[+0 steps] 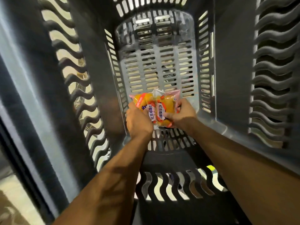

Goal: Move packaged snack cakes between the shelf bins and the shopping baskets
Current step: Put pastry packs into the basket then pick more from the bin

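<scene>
Surroundings: dark grey plastic is filling nearly the whole view, the camera looking straight down into a deep shopping basket; pale floor is showing through its openings.
Basket walls: wavy slots are running down the left, right and near walls, with light coming through those on the left and near sides.
Basket floor: rows of short straight slots are covering the bottom, and a glossy patch is shining at its far end.
Left edge: a lighter grey band is running diagonally beside the basket, blurred; what it is cannot be told.
Left hand: it is reaching down to the basket floor, fingers curling round the left snack cake pack and gripping its near end.
Right hand: it is reaching in from the right, fingers and thumb wrapping round the right snack cake pack along its right side.
Packs: both are clear wrappers showing yellow-orange cake, with orange trim and white labels printed with dark characters; they are lying side by side, touching, low in the near half of the basket.
Contact with floor: whether the packs are resting on the bottom or being held just above it cannot be told.
Forearms: both bare forearms are stretching down from the lower edge of the view.
</scene>
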